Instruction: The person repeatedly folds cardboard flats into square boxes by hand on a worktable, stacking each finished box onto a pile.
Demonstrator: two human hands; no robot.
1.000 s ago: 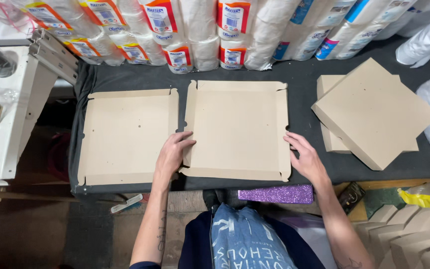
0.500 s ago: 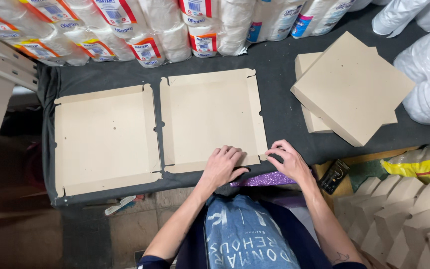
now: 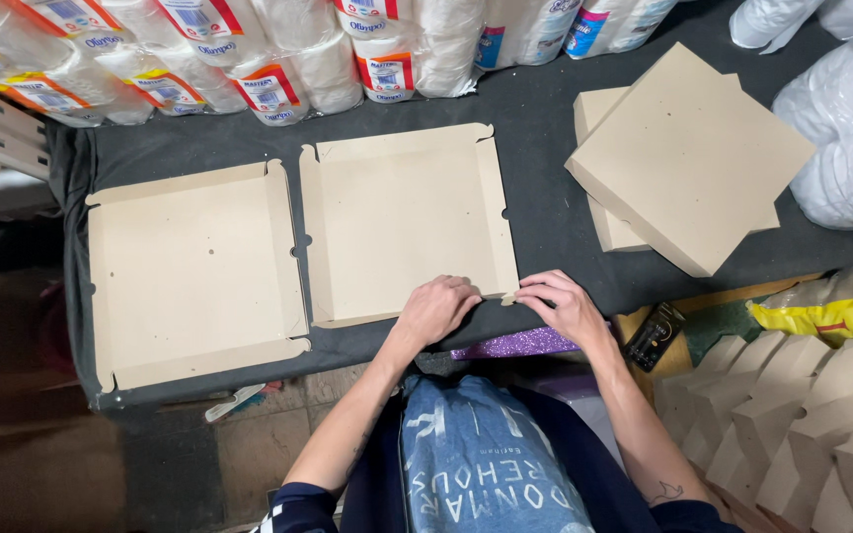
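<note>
Since earlier frame both hands gathered at near right corner of unfolded cardboard box blank (image 3: 407, 222) on dark table (image 3: 545, 158). Head view: left hand (image 3: 436, 308) curled, pressing near edge; right hand (image 3: 565, 306) fingers bent, pinching corner flap. Second blank (image 3: 194, 271) alongside left.

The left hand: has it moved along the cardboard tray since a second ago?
Yes. The left hand slid from the cardboard tray's near left corner rightward, beside the right hand.
</note>
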